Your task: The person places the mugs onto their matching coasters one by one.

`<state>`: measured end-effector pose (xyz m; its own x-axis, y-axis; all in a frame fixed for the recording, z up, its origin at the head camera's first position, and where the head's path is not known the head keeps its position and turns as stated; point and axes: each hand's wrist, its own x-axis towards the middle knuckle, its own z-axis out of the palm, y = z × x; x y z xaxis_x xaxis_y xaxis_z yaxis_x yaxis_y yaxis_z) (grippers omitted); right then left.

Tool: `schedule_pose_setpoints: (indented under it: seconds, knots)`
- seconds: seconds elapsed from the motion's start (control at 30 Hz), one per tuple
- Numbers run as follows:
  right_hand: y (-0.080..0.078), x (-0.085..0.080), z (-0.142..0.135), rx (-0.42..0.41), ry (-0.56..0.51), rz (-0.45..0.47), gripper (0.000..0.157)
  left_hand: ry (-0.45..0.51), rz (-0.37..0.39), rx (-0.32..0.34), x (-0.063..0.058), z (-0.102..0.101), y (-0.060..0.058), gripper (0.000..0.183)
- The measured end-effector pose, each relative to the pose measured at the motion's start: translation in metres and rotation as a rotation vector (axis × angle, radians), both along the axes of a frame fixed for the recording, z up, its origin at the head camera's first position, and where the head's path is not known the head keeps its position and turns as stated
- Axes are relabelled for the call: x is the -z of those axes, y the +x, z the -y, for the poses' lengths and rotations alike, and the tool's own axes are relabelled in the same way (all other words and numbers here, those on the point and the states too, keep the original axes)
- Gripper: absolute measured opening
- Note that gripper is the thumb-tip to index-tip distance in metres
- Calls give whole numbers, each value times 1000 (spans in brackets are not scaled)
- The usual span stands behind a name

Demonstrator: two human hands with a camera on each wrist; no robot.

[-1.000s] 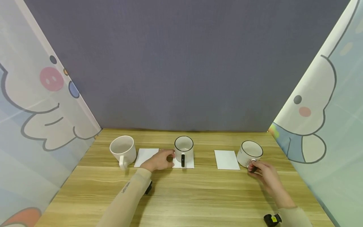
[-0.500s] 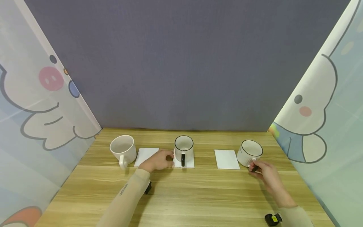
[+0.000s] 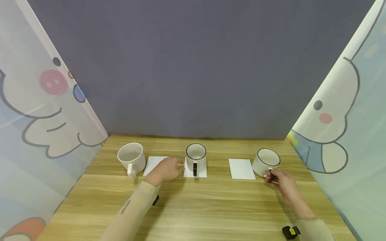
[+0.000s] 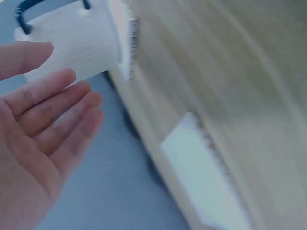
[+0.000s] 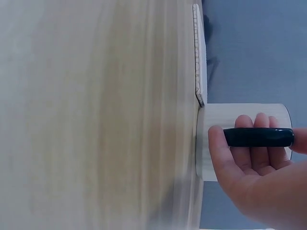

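A white mug with a dark rim and black handle (image 3: 196,160) stands upright on a white square pad (image 3: 203,174) at the middle of the table. Just left of it is my left hand (image 3: 169,168), fingers straight and thumb apart; the left wrist view shows a gap between this hand (image 4: 43,124) and the mug (image 4: 81,45). At the right, my right hand (image 3: 285,184) grips the black handle (image 5: 259,137) of a second dark-rimmed white mug (image 3: 265,162). That mug stands upright on the table, its fingers-side partly hidden by the hand.
An all-white mug (image 3: 131,158) stands at the left. Beside it a white square pad (image 3: 153,162) is partly covered by my left hand. Another white pad (image 3: 242,169) lies just left of the right mug. A grey panel (image 3: 196,73) closes the back.
My left hand has drawn slightly left, away from the middle mug, and its fingers have left it. The right hand keeps its grip on the right mug's handle, nearly still.
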<state>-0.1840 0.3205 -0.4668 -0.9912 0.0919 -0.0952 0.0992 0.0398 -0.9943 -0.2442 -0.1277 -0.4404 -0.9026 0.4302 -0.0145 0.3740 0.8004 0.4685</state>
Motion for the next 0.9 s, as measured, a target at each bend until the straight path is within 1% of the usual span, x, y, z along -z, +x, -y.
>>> schedule_pose_setpoints:
  seconds: [0.07,0.17,0.3,0.5,0.6,0.7,0.8,0.9]
  knots:
    - [-1,0,1,1,11,-5,34,-10,-48,-4,-8,-1,5,32]
    - [-2,0,2,2,20,-8,35,9,-135,9,-19,-4,10,29]
    - [-2,0,0,-10,35,2,36,45,-247,43,-28,-7,16,21]
    - [-2,0,-1,-31,52,21,35,81,-364,117,-47,-16,27,18]
    - [-1,1,-2,-29,52,23,35,97,-412,159,-57,-24,33,19]
    - [-1,2,-2,-27,54,24,35,115,-442,189,-64,-32,38,19]
    - [-1,3,-2,-25,60,26,35,130,-454,225,-65,-40,40,21]
    - [0,3,-3,-28,70,27,36,125,-467,249,-65,-48,39,23]
